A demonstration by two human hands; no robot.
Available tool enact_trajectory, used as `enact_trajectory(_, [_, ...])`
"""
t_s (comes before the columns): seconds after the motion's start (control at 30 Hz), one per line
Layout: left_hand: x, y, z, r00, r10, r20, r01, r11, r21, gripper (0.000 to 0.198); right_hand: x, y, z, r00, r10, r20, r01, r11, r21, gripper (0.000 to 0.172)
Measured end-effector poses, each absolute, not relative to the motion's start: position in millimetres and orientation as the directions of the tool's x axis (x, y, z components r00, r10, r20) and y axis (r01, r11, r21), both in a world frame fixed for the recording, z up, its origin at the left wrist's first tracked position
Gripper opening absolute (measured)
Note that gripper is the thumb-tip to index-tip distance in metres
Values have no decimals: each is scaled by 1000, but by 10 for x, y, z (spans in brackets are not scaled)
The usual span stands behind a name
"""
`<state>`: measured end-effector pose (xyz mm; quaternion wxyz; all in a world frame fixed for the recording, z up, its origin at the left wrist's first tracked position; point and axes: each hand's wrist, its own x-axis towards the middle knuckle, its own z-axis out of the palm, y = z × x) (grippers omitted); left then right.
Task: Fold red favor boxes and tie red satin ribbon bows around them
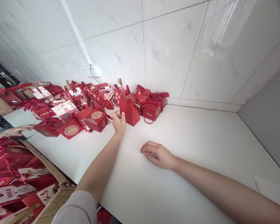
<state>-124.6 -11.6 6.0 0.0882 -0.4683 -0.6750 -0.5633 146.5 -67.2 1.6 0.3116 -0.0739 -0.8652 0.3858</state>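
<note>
My left hand is at the left side of a plain red gift box that stands upright with a peaked top. The thumb lies against the box's edge, while the curled fingers stay apart from it. Over the white table, nearer to me, my right hand is loosely curled, with a gap between thumb and fingers and nothing in it. Right of the peaked box stands a red box with a cord handle. To the left of my left hand, a red box with a round gold emblem lies tilted.
Many red gift boxes and bags crowd along the tiled wall. A cardboard carton full of similar boxes stands at lower left. Another person's hand is at the far left. A wall socket has a cable.
</note>
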Motion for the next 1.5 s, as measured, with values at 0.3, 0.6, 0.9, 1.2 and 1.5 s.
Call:
enact_trajectory(0.3, [-1239,-96,100,-401,765,504,654,-146,742,116,1457,-678,-14,-802,336,493,-99,740,-666,20])
enact_trajectory(0.6, [-921,-107,-29,-106,985,134,-41,-139,989,55,1484,-574,64,-213,735,644,112,673,-731,50])
enact_trajectory(0.9, [-637,-253,125,-162,899,407,52,-404,913,66,1414,-223,-162,-146,947,285,-143,265,-954,80])
enact_trajectory(1.2, [-328,-348,80,-229,928,294,-17,-306,952,57,1427,-195,-158,-188,955,231,-77,220,-972,32])
enact_trajectory(1.5, [-471,-245,103,71,994,82,-296,-58,953,65,1542,-16,-84,-560,807,187,-45,196,-980,56])
